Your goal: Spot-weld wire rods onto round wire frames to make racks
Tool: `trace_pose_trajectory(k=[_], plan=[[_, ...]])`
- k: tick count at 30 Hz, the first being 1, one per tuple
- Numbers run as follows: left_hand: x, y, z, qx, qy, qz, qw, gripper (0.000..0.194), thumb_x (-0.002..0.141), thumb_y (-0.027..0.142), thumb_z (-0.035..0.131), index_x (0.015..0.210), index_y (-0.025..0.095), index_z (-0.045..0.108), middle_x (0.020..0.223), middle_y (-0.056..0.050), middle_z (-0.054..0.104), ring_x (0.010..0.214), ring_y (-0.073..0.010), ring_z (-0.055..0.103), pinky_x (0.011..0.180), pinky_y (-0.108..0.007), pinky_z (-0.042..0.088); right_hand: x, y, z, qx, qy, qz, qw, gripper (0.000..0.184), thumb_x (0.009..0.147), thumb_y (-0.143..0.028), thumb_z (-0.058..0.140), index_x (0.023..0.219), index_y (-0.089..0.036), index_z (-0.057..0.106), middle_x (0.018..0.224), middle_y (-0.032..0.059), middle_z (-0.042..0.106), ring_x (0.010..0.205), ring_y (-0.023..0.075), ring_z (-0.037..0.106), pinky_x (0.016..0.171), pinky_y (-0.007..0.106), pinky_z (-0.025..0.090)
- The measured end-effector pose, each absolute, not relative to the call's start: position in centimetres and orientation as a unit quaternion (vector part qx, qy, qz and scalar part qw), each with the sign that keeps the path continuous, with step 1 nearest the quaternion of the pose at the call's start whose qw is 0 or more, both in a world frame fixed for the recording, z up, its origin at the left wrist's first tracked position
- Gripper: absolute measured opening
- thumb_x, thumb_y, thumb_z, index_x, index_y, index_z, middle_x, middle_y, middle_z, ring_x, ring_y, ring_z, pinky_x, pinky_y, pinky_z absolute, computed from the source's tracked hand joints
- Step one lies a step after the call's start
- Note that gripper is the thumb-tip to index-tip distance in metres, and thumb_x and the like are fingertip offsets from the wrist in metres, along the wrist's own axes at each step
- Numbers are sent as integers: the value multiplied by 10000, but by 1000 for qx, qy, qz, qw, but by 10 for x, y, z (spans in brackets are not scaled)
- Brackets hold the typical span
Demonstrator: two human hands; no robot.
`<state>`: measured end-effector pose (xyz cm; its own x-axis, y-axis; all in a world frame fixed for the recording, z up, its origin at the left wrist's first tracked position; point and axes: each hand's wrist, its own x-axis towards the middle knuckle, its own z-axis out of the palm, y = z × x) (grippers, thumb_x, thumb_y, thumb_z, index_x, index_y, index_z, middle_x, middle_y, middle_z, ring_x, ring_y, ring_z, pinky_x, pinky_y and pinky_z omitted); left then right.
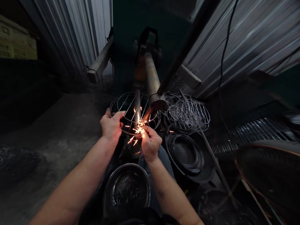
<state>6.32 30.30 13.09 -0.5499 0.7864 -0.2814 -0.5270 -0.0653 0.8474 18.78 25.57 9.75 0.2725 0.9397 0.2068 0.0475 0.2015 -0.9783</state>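
My left hand (112, 125) grips the rim of a round wire rack (126, 108) with parallel bars, the thumb on top. My right hand (151, 143) is closed in a pinch at the rack's near edge; what sits between its fingertips is hidden by glare. Bright sparks (140, 124) spray just beyond those fingertips, below the copper-coloured tip (147, 114) of a machine that looks like a spot welder. Its thick upper arm (152, 78) reaches over the rack, and a lower post (137, 104) shows through the wires.
Finished-looking wire racks (188, 114) lie piled to the right. Below them is a coil of wire (184, 153). A metal bowl (148, 179) with small metal pieces stands in front of me. A dark bar (187, 47) slants overhead; a black cable (223, 53) hangs right.
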Motion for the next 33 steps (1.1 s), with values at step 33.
trace_pose_trajectory(k=[33], plan=[[31, 313, 130, 163, 524, 660, 514, 515, 379, 150, 799, 787, 193, 487, 636, 23, 545, 531, -114, 514, 423, -186, 317, 303, 190, 52, -611, -735, 173, 237, 346, 749, -120, 459, 926, -179, 751, 750, 89, 697, 691, 196, 648, 674, 278, 511]])
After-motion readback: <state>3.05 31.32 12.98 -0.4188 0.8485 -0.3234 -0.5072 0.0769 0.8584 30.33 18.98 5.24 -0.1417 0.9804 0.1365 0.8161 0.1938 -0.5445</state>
